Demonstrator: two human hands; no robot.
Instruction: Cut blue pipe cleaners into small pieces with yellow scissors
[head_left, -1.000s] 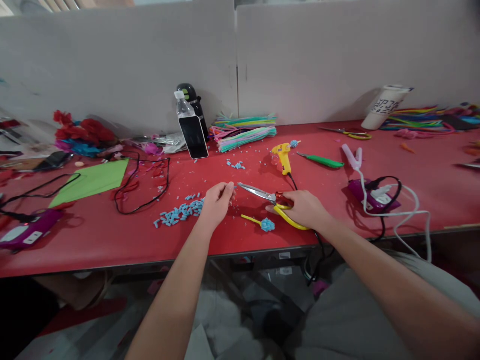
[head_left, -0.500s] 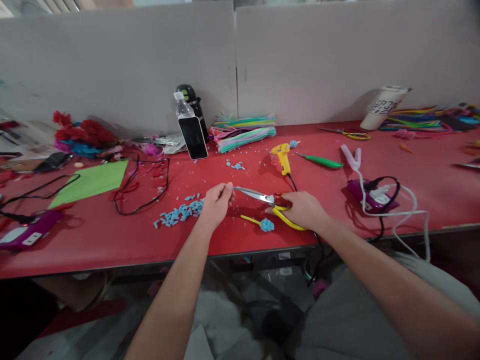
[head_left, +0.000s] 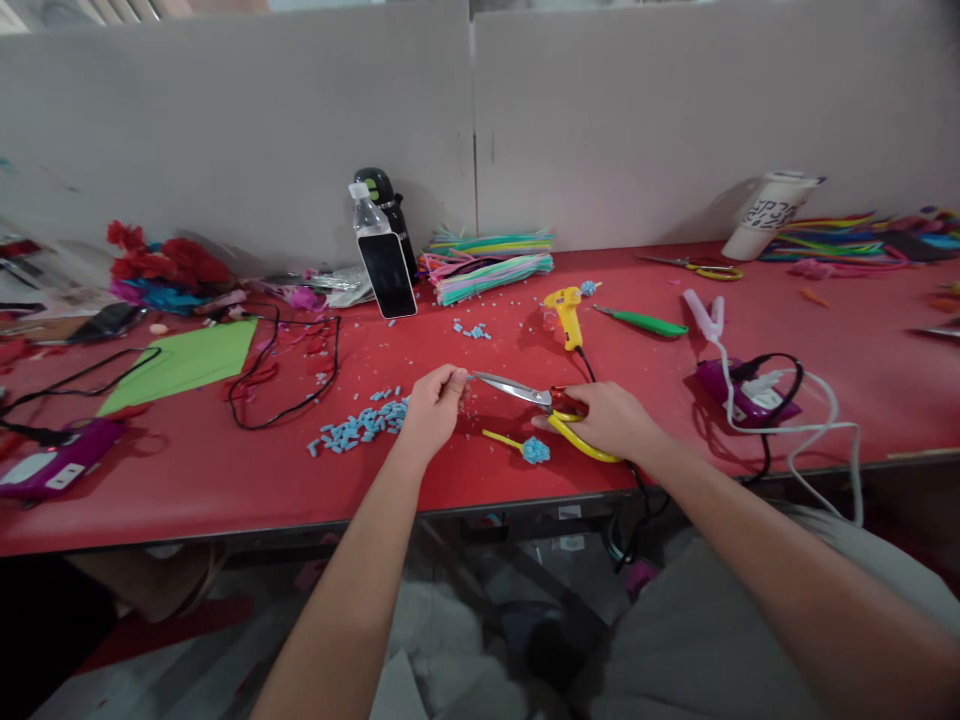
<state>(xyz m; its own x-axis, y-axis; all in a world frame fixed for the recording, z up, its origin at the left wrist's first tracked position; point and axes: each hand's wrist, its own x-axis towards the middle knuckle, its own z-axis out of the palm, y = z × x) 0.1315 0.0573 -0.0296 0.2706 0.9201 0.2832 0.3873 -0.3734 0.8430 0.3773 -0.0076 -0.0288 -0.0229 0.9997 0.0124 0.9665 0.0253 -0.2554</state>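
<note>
2 hands over red table [head_left: 225, 470]: R hand [head_left: 611, 420] grips yellow-handled scissors [head_left: 517, 390], blades aimed at L hand [head_left: 431, 410], pinched shut at their tips, contents too small to tell; blue bits [head_left: 360, 428] beside it.

Your left hand [head_left: 433, 410] is stretched out ahead of you with its back turned up, at the end of your bare left forearm [head_left: 352, 580], which rises from the lower left. Its thumb and forefinger [head_left: 456, 380] are pinched together and point to the right. Your right hand [head_left: 611, 420] sits near it, a little apart, back up, its fingers curled in a closed grip. Your bare right forearm [head_left: 750, 545] slants in from the lower right.
</note>
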